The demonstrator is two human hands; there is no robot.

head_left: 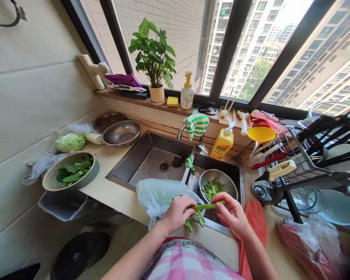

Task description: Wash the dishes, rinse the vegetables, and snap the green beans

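A long green vegetable stem (205,207) is stretched level between my two hands. My left hand (177,213) grips its left end, with the fingers closed. At the other end my right hand (231,212) pinches the stem between thumb and fingertips. Several more green stems (190,224) hang below my left hand at the mouth of a thin plastic bag (160,192) on the counter's front edge. Just beyond my right hand, a steel bowl (233,184) with short green pieces (213,188) stands in the right sink basin.
The left sink basin (151,163) shows its drain. To the left are a colander of leaves (51,175), a cabbage (70,142) and a steel bowl (121,133). A yellow soap bottle (222,144), red rubber gloves (255,221) and a dish rack (306,155) stand right.
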